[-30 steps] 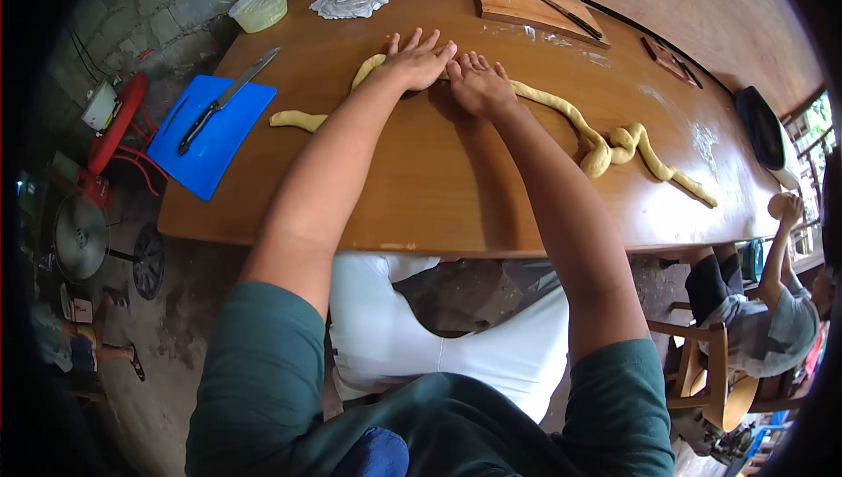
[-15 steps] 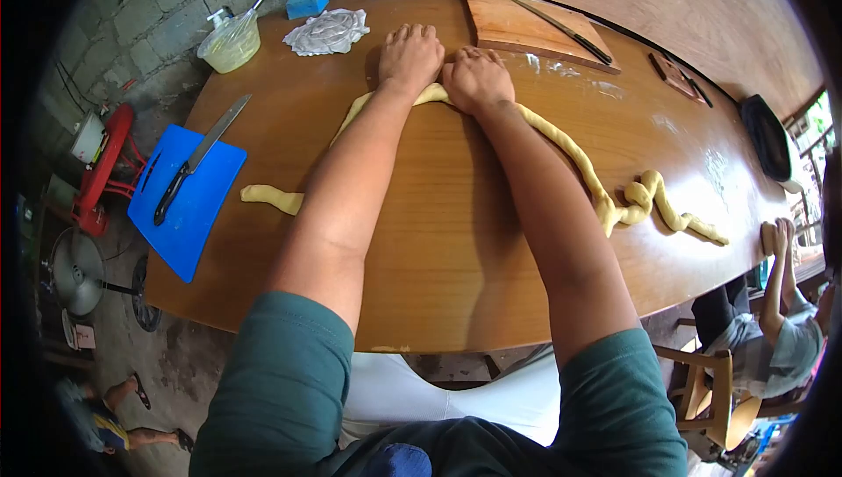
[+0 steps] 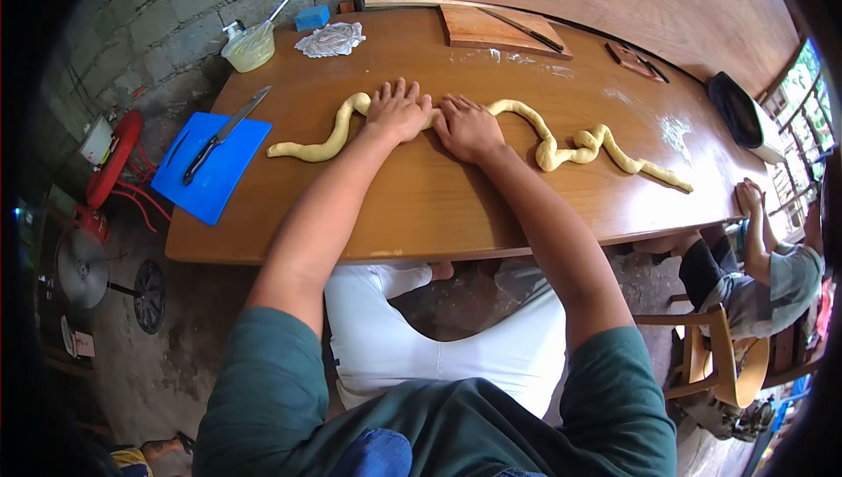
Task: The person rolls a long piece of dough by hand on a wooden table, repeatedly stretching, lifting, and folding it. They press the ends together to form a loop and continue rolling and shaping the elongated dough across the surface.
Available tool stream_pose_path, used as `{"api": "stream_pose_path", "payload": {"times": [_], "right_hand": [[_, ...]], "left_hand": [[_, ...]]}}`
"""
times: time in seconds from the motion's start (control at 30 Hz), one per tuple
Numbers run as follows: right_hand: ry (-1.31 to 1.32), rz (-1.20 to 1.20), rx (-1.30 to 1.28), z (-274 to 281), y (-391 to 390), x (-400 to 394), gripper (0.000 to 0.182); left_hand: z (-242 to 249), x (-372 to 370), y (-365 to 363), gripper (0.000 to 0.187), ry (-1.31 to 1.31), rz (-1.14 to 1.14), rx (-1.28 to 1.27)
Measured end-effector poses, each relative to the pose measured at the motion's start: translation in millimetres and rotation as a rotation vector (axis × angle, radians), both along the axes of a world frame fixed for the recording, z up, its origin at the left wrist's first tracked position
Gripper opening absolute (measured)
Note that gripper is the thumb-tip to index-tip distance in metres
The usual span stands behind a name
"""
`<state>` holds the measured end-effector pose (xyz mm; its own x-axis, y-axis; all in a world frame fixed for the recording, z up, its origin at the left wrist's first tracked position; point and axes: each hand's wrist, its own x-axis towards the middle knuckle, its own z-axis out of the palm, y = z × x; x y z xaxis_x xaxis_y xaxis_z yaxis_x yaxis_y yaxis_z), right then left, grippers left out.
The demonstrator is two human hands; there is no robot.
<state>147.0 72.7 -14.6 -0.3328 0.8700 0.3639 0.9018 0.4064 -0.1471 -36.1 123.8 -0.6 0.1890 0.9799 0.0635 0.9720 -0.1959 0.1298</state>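
A long rope of pale yellow dough (image 3: pixel 313 153) winds across the brown wooden table, with a loose coil toward its right end. My left hand (image 3: pixel 399 114) lies palm down over the middle of it, fingers stretched out. Close beside it, my right hand (image 3: pixel 469 130) also rests flat on the dough, its fingers extended. A short piece of dough shows between the two hands; the parts under my palms are hidden.
On the left, a black-handled knife (image 3: pixel 224 137) lies on a blue cutting board (image 3: pixel 230 181). A bowl (image 3: pixel 251 49), crumpled plastic (image 3: pixel 331 39) and a wooden board (image 3: pixel 474 32) with another knife sit at the back. A black container (image 3: pixel 735 111) and another person (image 3: pixel 781 271) are at the right.
Both hands have drawn back toward me, their fingers now flatter. The dough's middle has come nearer with them, and its left part now curves in an S. The view has shifted slightly.
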Motion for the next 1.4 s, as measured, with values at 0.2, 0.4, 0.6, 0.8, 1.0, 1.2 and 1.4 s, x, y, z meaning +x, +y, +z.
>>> {"api": "stream_pose_path", "payload": {"times": [0.2,0.4,0.6,0.8,1.0,1.2,1.4], "right_hand": [[-0.166,0.149,0.095,37,-71,33,0.031],[0.233,0.229,-0.203,111,-133,27,0.035],[0.373,0.136,-0.353,209,-163,43,0.041],[0.344,-0.049,-0.278,232,-149,80,0.043],[0.192,-0.115,-0.221,197,-48,128,0.04],[-0.483,-0.316,-0.008,97,-19,49,0.031],[0.026,0.084,-0.475,42,-32,-95,0.061]], "left_hand": [[8,-64,-70,0.055,-0.162,-0.559,0.092],[31,-109,-78,0.027,-0.143,-0.558,0.152],[12,-114,-87,0.026,-0.37,-0.453,0.287],[13,-135,-90,0.038,-0.095,-0.243,0.217],[51,-181,-123,0.035,-0.408,-0.147,-0.091],[39,-169,-143,0.046,-0.065,-0.193,0.378],[-12,-78,-99,0.066,0.012,-0.178,0.14]]}}
